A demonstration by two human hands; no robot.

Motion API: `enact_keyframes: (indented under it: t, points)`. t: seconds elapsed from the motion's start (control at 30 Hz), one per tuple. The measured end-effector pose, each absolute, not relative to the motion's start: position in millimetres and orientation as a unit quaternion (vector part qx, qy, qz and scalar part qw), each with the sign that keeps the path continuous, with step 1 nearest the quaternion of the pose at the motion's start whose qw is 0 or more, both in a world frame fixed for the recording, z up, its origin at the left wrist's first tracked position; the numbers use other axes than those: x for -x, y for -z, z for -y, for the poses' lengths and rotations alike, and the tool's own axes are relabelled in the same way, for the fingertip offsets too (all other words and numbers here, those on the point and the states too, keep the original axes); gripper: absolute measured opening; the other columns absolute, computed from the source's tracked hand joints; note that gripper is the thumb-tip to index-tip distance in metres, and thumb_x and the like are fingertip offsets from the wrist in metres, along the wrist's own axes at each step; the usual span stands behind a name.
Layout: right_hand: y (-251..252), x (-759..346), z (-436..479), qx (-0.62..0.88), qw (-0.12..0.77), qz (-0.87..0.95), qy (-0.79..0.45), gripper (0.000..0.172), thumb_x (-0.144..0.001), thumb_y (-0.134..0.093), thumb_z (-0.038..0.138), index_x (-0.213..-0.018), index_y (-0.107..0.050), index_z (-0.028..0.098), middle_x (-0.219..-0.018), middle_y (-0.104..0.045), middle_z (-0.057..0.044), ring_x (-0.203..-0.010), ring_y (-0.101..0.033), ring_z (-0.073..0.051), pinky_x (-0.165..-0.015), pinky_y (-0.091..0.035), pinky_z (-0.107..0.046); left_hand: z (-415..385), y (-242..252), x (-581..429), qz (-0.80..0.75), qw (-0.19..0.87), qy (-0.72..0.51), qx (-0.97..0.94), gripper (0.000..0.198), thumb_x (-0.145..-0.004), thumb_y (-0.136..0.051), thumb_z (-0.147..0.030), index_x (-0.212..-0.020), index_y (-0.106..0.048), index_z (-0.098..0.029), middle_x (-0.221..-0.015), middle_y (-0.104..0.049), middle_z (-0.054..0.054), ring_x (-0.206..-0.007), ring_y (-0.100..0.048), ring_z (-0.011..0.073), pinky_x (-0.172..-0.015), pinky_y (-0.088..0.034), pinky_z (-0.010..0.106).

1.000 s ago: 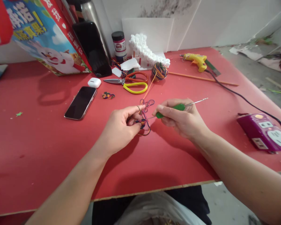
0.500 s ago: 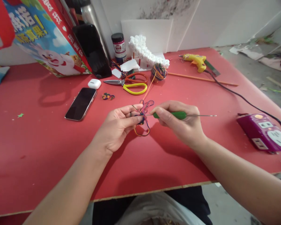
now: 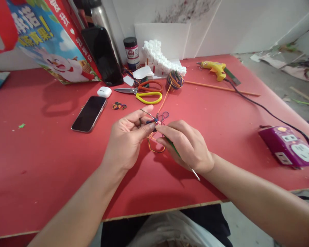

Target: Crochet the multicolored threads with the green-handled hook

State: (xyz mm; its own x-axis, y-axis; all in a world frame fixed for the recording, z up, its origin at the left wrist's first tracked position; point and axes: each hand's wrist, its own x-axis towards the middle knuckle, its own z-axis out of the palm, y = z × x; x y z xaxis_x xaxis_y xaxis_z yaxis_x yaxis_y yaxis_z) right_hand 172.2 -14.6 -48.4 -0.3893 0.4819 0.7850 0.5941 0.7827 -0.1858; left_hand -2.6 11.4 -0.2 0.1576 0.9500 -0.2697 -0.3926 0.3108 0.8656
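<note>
Between the thumb and fingers of my left hand [image 3: 130, 137] is a small piece of multicoloured crochet work [image 3: 152, 121], mostly covered by the fingertips. My right hand [image 3: 186, 144] is wrapped round the green handle of a crochet hook [image 3: 174, 146]; its metal back end sticks out below the palm, and its front end is hidden at the work. The fingertips of both hands meet there. Loose loops of yarn [image 3: 157, 151] hang below and behind the fingers. An orange strand leads back to a ball of multicoloured yarn [image 3: 175, 81].
Scissors [image 3: 149, 97], a small crocheted piece [image 3: 119, 106], a phone [image 3: 89, 114] and a white earbud case [image 3: 104, 92] lie beyond my left hand. A glue gun [image 3: 214, 69], an orange stick [image 3: 221, 88] and a purple power socket box [image 3: 289, 145] are to the right on the red table [image 3: 48, 178].
My right hand has moved left and turned against the work. The hook has swung from nearly level to slanting, its back end now pointing down toward me.
</note>
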Motion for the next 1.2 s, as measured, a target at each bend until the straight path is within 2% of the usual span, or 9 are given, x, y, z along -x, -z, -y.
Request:
enact_keyframes:
  t: [0.17,0.4,0.67,0.8,1.03,1.2]
  points:
    - [47.0,-169.6,17.0,0.340,0.447,0.826,0.045,0.025,-0.110,-0.059,0.020,-0.134,-0.063,0.015,-0.096,-0.073,-0.010,-0.079,-0.071,-0.022,-0.072,-0.062,-0.035,-8.0,5.4,3.0,-0.454,0.586,-0.503,-0.445,0.036,-0.075,-0.086,-0.009,-0.110,-0.087,-0.020,-0.080,-0.067,-0.004,-0.076,-0.062,0.0074,-0.077,-0.054,0.019]
    - [39.5,-171.3,20.9,0.325,0.506,0.798,-0.027,0.023,-0.105,-0.065,0.012,-0.128,-0.067,0.015,-0.093,-0.076,-0.010,-0.079,-0.071,-0.020,-0.071,-0.062,-0.032,-6.6,3.9,7.8,-0.490,0.498,-0.454,-0.553,0.042,-0.084,-0.076,-0.016,-0.125,-0.085,-0.021,-0.084,-0.062,-0.002,-0.073,-0.055,0.0097,-0.071,-0.048,0.023]
    - [30.0,-179.3,18.0,0.311,0.503,0.800,-0.101,0.020,-0.104,-0.063,0.011,-0.118,-0.074,0.021,-0.080,-0.076,-0.005,-0.073,-0.073,-0.020,-0.069,-0.060,-0.032,-8.5,6.4,10.8,-0.505,0.469,-0.437,-0.579,0.043,-0.085,-0.077,-0.019,-0.127,-0.085,-0.022,-0.088,-0.066,0.000,-0.078,-0.060,0.0124,-0.072,-0.049,0.025]
    - [26.2,-181.9,19.4,0.334,0.502,0.782,-0.157,0.019,-0.103,-0.063,0.011,-0.110,-0.076,0.024,-0.083,-0.077,-0.007,-0.075,-0.072,-0.019,-0.068,-0.057,-0.031,-9.4,7.1,12.9,-0.496,0.449,-0.426,-0.609,0.046,-0.086,-0.075,-0.017,-0.131,-0.083,-0.020,-0.089,-0.069,0.001,-0.080,-0.063,0.0138,-0.075,-0.051,0.026]
    - [13.2,-189.7,19.5,0.416,0.498,0.693,-0.313,0.020,-0.101,-0.067,0.024,-0.085,-0.078,0.025,-0.077,-0.075,-0.005,-0.064,-0.062,-0.018,-0.063,-0.051,-0.035,-10.9,5.7,15.3,-0.444,0.388,-0.380,-0.712,0.041,-0.089,-0.067,-0.010,-0.123,-0.086,-0.020,-0.087,-0.067,0.002,-0.075,-0.058,0.0133,-0.067,-0.050,0.024]
    - [10.2,-194.5,12.1,0.456,0.495,0.622,-0.399,0.023,-0.094,-0.078,0.031,-0.072,-0.078,0.023,-0.066,-0.069,-0.003,-0.061,-0.056,-0.017,-0.058,-0.044,-0.033,-11.4,8.7,16.3,-0.407,0.363,-0.364,-0.755,0.046,-0.089,-0.064,-0.003,-0.126,-0.085,-0.020,-0.090,-0.071,0.003,-0.078,-0.063,0.0131,-0.075,-0.054,0.024]
